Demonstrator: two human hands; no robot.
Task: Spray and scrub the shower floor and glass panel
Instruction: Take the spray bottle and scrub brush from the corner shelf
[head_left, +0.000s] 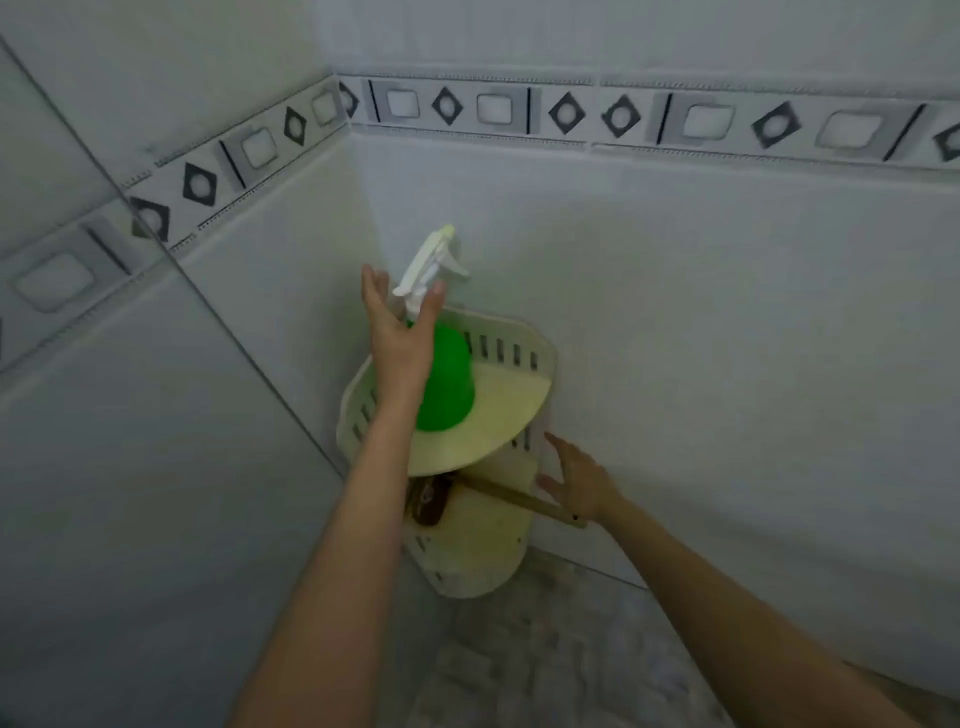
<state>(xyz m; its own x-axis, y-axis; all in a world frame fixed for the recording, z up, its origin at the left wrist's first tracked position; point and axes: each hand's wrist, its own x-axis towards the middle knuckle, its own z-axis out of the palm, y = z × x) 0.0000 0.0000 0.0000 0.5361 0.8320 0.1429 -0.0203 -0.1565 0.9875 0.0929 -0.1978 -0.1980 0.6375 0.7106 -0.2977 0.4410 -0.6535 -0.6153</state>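
Left hand (402, 338) is hovering at the upright bottle (449, 387) on the top shelf (517, 400), fingers (372, 286) spread wide, holding nothing, neck lying between thumb and fingers (right hand (579, 480), also open, is hovering lower beside the brush (514, 500)).

green spray bottle (447, 384) (white trigger), cream shelf (514, 410), diamond-patterned grey tile border (571, 111)

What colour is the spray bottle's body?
The spray bottle body is bright green, seen best in the head view.
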